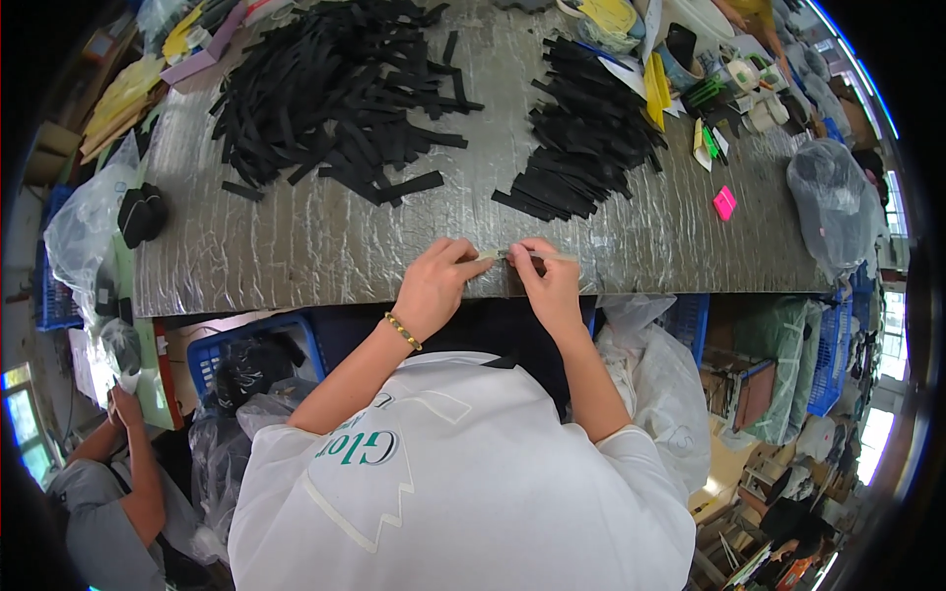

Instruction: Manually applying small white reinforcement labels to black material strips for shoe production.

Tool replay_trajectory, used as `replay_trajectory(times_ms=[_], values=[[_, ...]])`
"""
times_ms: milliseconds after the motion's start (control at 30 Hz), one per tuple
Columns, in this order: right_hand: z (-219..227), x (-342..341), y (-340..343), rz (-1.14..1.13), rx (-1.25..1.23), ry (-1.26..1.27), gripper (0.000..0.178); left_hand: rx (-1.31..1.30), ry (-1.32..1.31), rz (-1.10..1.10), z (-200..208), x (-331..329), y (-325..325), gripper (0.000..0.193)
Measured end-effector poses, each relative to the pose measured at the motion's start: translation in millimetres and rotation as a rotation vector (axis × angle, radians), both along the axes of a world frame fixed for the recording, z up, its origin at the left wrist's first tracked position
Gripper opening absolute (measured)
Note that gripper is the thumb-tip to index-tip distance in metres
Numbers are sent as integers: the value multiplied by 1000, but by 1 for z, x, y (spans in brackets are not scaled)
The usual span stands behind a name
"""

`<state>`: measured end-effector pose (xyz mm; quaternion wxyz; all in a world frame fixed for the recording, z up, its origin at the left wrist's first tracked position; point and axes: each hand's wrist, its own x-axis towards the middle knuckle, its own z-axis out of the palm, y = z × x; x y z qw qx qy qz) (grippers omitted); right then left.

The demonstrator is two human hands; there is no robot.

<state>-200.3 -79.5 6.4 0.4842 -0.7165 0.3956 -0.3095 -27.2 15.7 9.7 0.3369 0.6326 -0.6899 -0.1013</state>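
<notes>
Close to the front edge of the table (394, 281), my hands meet with fingertips almost touching. My left hand (439, 286), with a beaded bracelet on its wrist, is closed in a pinch at a small pale piece with a dark bit at its end. My right hand (548, 286) pinches a thin pale stick-like piece (560, 257), which juts out past the fingers to the right. Fingers hide most of both pieces, so their kind is unclear. Beyond lie a loose heap of black strips (315, 94) at left and a neater pile of black strips (591, 128) at right.
A pink block (724, 203) lies on the right, near clear plastic bags (836, 202). Cups and tools crowd the far right corner. A black object (144, 215) sits at the left edge. Below stands a blue crate (202, 362); another person (123, 492) works at left.
</notes>
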Motion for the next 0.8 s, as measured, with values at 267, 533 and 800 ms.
replay_trajectory(times_ms=[267,533,800], values=[[8,-6,0,78,-55,21,18,4,11,24,-3,-1,0,35],[11,12,11,167,39,57,18,-54,262,66,-9,0,0,53],[16,22,13,175,-272,107,14,-36,282,56,-10,3,0,53]])
